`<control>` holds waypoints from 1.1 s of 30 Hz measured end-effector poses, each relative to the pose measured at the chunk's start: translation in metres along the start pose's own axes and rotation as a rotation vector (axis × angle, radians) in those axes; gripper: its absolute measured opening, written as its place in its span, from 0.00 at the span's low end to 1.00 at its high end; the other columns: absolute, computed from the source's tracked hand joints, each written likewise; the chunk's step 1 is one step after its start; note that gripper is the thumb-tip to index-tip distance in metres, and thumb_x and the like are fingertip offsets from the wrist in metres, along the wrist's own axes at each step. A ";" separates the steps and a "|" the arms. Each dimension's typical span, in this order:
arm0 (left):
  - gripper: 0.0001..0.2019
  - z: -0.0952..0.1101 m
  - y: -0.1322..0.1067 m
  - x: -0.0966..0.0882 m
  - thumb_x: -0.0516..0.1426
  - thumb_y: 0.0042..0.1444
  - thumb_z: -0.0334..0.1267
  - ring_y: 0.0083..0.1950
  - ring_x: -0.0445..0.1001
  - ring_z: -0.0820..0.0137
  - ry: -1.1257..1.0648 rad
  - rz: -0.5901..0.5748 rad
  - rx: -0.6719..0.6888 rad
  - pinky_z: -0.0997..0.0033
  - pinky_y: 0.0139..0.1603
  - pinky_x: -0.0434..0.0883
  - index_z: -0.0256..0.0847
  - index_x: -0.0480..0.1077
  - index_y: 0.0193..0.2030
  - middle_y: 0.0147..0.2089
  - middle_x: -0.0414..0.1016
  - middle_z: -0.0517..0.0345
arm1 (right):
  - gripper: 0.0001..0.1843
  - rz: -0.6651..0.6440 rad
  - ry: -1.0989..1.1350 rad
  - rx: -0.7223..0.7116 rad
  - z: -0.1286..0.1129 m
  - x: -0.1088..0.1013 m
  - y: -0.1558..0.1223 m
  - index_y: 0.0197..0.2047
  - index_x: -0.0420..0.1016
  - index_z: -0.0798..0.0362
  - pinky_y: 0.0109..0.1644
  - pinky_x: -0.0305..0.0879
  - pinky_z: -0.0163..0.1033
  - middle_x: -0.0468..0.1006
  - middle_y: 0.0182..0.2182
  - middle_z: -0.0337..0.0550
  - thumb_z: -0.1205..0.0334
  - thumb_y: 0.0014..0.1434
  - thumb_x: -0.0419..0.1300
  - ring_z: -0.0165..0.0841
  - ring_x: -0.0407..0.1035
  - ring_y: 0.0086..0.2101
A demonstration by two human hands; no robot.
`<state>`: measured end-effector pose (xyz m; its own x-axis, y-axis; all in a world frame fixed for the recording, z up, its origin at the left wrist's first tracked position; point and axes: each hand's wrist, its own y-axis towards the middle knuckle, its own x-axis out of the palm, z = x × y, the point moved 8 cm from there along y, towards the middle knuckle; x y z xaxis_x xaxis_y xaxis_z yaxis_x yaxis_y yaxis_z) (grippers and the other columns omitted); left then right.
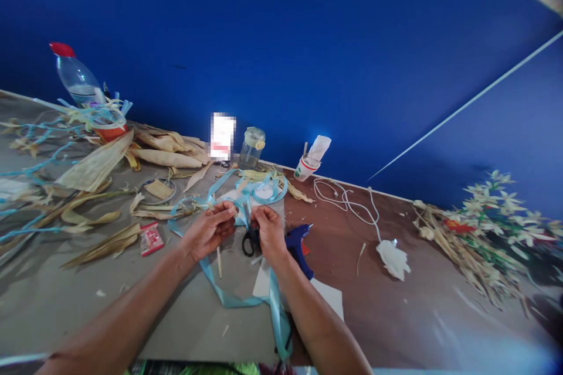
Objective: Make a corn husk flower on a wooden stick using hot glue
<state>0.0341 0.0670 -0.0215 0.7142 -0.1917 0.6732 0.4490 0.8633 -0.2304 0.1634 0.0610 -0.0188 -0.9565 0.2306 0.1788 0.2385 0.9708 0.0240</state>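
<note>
My left hand [210,228] is closed in a pinch on a light blue ribbon [240,302] that loops across the table and hangs toward me. A thin wooden stick [219,262] pokes down below this hand. My right hand [269,229] is closed too, gripping the same ribbon close to the left hand. Black-handled scissors [250,240] lie between and just under the hands. A blue glue gun [298,246] rests right beside my right wrist.
Dried corn husks [99,167] are scattered at the left, with a plastic bottle [75,75] behind. A glass jar [252,147], a paper cup [305,167], a white cable [347,202], a white husk flower [393,258] and a bunch of husk flowers [488,234] lie to the right.
</note>
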 end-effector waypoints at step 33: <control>0.10 -0.010 0.002 -0.001 0.64 0.46 0.35 0.16 0.52 0.85 0.008 -0.001 -0.034 0.85 0.18 0.56 0.36 0.66 0.29 0.18 0.53 0.71 | 0.04 -0.160 0.017 -0.057 -0.006 0.023 -0.011 0.26 0.67 0.52 0.32 0.53 0.33 0.62 0.22 0.32 0.62 0.49 0.58 0.27 0.55 0.25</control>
<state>0.0397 0.0641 -0.0298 0.7179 -0.1968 0.6677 0.4676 0.8469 -0.2531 0.1399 0.0556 -0.0091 -0.9801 0.0713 0.1851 0.0927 0.9897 0.1092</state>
